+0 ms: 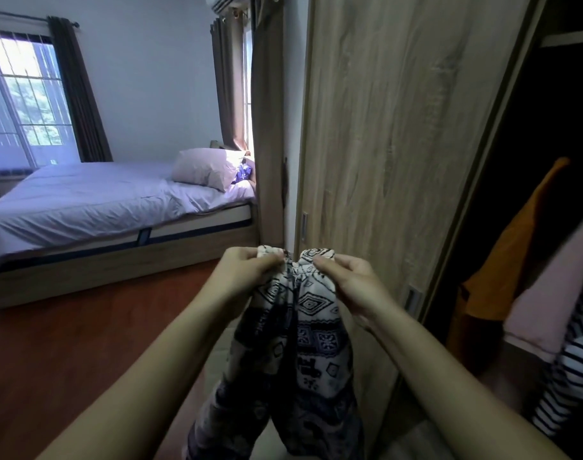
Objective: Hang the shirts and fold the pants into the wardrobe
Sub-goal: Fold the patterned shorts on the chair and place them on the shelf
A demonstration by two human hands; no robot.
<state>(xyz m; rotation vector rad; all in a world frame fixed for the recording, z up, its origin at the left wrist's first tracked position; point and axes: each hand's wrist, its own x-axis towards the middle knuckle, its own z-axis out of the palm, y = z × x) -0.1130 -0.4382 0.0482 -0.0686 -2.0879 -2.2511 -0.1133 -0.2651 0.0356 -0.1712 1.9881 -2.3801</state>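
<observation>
Black-and-white patterned pants hang in front of me, held up by the waistband. My left hand pinches the waistband's left part and my right hand pinches its right part, the two hands close together. The legs drop down out of the frame's bottom edge. To the right the wardrobe stands with its dark inside open, where an orange shirt, a pink garment and a striped shirt hang.
A wooden wardrobe door panel is directly behind the pants. A bed with a pillow lies to the left, with red-brown floor in front of it. Curtained windows are at the far left and behind the bed.
</observation>
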